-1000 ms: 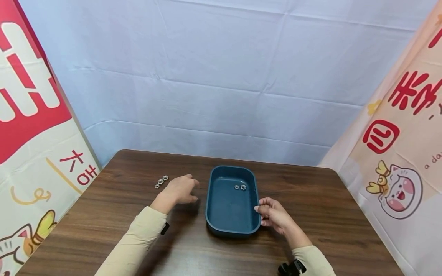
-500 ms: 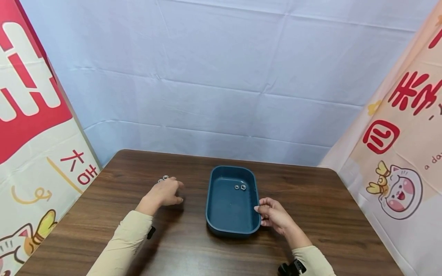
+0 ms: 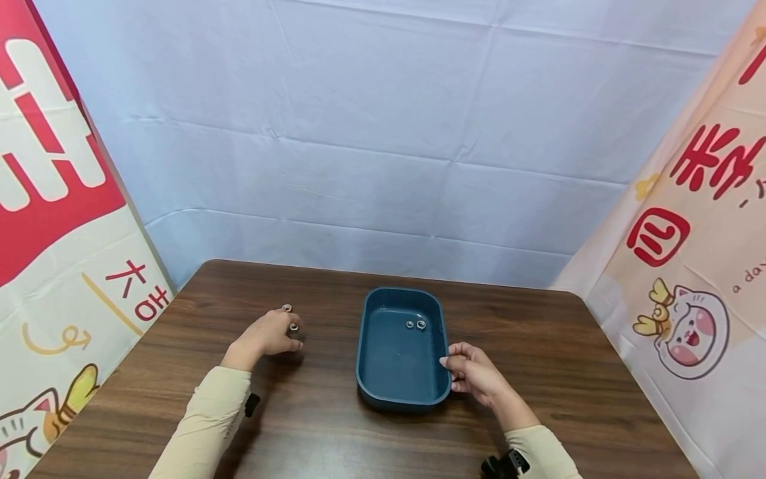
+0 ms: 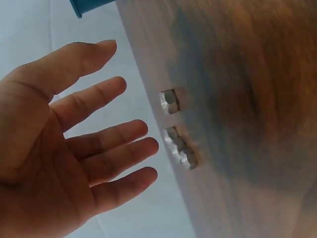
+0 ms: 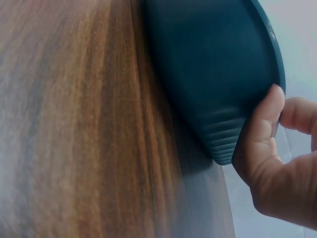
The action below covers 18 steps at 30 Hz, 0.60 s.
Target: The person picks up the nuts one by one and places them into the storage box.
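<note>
My left hand (image 3: 269, 334) hovers over the left part of the table with relaxed, spread fingers and nothing in them. Metal hex nuts lie right by its fingertips: in the head view one nut (image 3: 287, 308) shows beyond the fingers and another nut (image 3: 294, 326) beside them, the rest hidden under the hand. The left wrist view shows a single nut (image 4: 169, 101) apart from a short row of nuts (image 4: 176, 144). With thumb and fingers, my right hand (image 3: 475, 374) pinches the right wall of a dark teal rectangular tray (image 3: 403, 403). Two nuts (image 3: 415, 325) lie inside it.
The brown wooden table (image 3: 526, 332) carries the tray near its middle. A pale cloth (image 3: 383, 146) hangs behind the far edge. Printed banners stand at the left (image 3: 72, 199) and right (image 3: 688, 266).
My left hand has moved left, from beside the tray to over the nuts, covering some of them and uncovering one near the thumb. My right hand and the tray have stayed put.
</note>
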{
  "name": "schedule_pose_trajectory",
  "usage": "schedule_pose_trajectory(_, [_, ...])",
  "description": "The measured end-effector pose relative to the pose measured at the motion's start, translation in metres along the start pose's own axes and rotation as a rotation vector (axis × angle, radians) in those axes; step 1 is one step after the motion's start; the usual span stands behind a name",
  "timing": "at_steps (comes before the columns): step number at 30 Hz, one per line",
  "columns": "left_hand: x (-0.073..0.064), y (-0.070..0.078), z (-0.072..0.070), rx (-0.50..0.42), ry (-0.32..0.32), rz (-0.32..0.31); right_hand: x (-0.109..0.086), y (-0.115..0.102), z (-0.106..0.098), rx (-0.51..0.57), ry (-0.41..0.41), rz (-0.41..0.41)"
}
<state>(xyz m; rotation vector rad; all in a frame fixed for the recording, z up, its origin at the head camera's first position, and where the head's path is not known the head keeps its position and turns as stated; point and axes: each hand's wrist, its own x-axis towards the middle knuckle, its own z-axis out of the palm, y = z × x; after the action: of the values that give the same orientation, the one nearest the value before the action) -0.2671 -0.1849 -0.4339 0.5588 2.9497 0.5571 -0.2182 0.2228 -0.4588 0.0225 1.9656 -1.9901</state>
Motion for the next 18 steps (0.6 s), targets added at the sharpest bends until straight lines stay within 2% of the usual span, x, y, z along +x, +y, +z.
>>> schedule_pose_trajectory(3, [0.0,-0.005,0.003,-0.072,0.01,-0.013,-0.001,0.0,0.001,-0.002,0.0,0.0])
schedule_pose_trajectory(6, [0.001,-0.007,0.005,-0.171,0.042,-0.073,-0.001,0.0,0.001,-0.003,-0.01,-0.003])
schedule_pose_trajectory(10, [0.003,-0.01,0.008,-0.279,0.117,-0.161,-0.002,-0.001,0.002,0.001,-0.007,0.0])
schedule_pose_trajectory(14, [0.005,-0.014,0.011,-0.335,0.178,-0.205,-0.003,-0.001,0.002,0.009,0.001,0.0])
schedule_pose_trajectory(18, [0.006,-0.019,0.013,-0.403,0.175,-0.27,-0.003,0.0,0.002,0.017,-0.006,-0.005])
